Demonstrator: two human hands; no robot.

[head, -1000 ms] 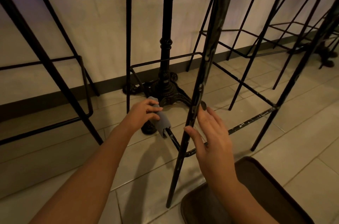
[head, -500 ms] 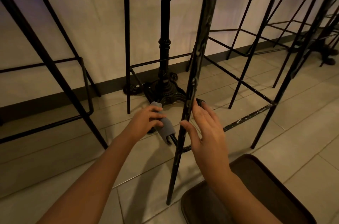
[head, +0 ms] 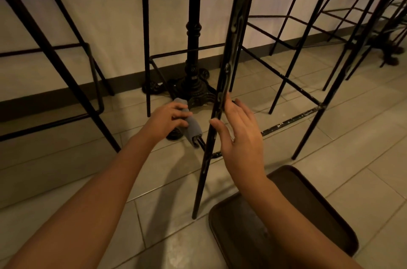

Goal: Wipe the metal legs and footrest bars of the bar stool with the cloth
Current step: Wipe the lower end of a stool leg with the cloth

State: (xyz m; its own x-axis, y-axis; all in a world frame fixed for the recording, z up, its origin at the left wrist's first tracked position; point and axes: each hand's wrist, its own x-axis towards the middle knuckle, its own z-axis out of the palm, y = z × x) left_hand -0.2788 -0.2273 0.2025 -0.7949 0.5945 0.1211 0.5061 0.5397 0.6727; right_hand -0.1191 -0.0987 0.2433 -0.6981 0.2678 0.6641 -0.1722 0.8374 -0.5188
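The left hand (head: 166, 120) gripped the grey cloth (head: 191, 124), wrapped around the low footrest bar (head: 201, 143) at about eleven o'clock from the front leg (head: 220, 103), so the fabric could rub the metal all round. The right hand (head: 240, 136) lay with fingers straight and spread against that leg, thumb touching it, probably to steady the stool; whether the palm pressed it was hard to see. A dark tray (head: 308, 198) sat on the floor at five o'clock
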